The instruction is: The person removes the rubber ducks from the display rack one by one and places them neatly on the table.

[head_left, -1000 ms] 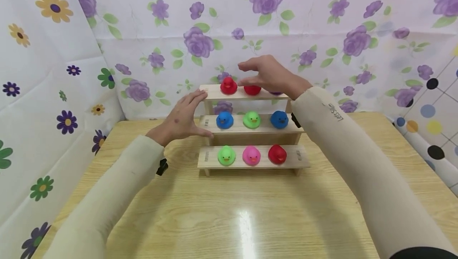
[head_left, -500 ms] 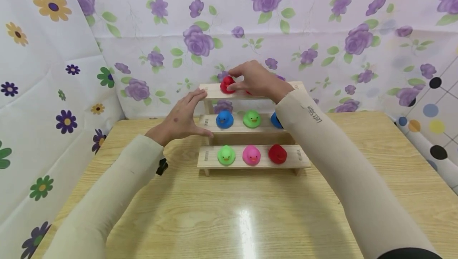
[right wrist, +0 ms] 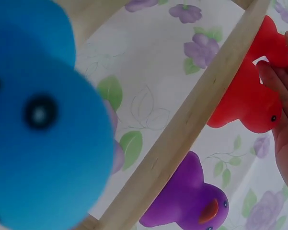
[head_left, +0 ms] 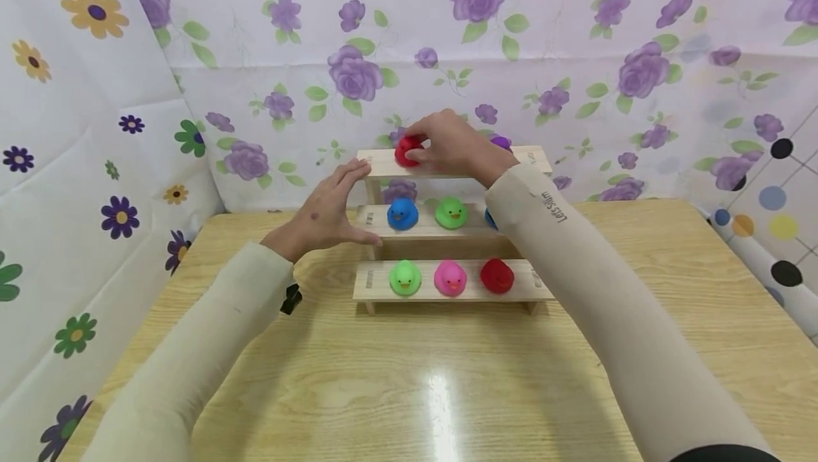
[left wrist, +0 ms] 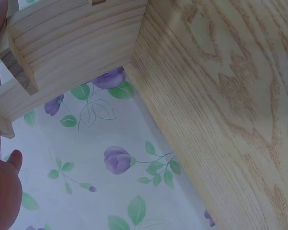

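A three-tier wooden display rack (head_left: 377, 290) carries small rubber ducks. My right hand (head_left: 451, 141) pinches the left red duck (head_left: 407, 152) on the top tier, thumb in front and fingers behind. In the right wrist view a second red duck (right wrist: 249, 100) sits beside it, by my fingers; the hand hides it from the head view. A purple duck (head_left: 500, 143) shows behind my right wrist. My left hand (head_left: 326, 213) rests against the rack's left end, fingertips at the top tier and thumb by the middle tier, fingers spread.
The middle tier holds a blue duck (head_left: 402, 214), a green duck (head_left: 451, 213) and a second blue duck (right wrist: 48, 129), partly behind my right sleeve. Green (head_left: 405, 278), pink (head_left: 450, 278) and red (head_left: 497, 276) ducks line the bottom tier. Flowered cloth (head_left: 287, 121) hangs behind the wooden table (head_left: 358, 384).
My right hand has moved left and down along the top tier and taken hold of the left red duck. The purple duck has come into sight. My left hand stays in place.
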